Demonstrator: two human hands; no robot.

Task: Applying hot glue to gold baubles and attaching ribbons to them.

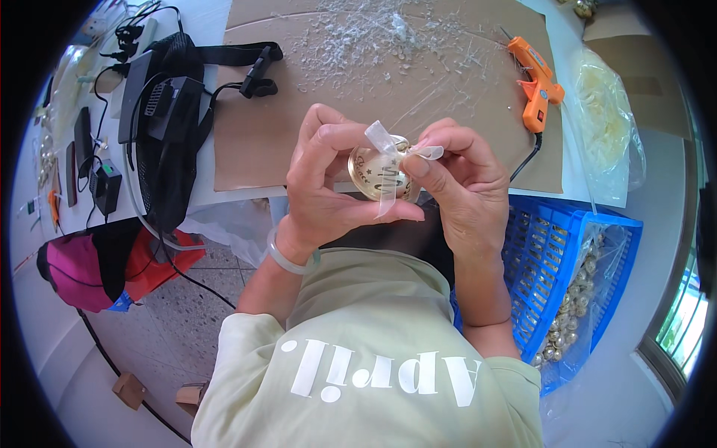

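The left hand point(317, 183) grasps a round gold ornament point(364, 173), fingers curved at its upper left side and thumb extended beneath it. The right hand point(470, 187) pinches a sheer white ribbon point(388, 196) between thumb and fingertips at the right side of the ornament. The ornament is located between both hands, in front of the torso and in line with the near edge of the counter point(614, 196). Its face carries dark printed marks; one ribbon tail hangs across this face, and another end points up and to the left.

A brown cardboard sheet point(258, 138) covers the middle of the counter. Pale stringy scraps point(373, 33) are scattered over its far part. An orange glue gun point(536, 89) lies at the right side of the sheet, its black cord running toward the near edge. A clear plastic bag point(609, 119) with pale contents is positioned right of the gun. Below, at right, a blue crate point(532, 272) contains many small gold pieces point(569, 317) in clear plastic.
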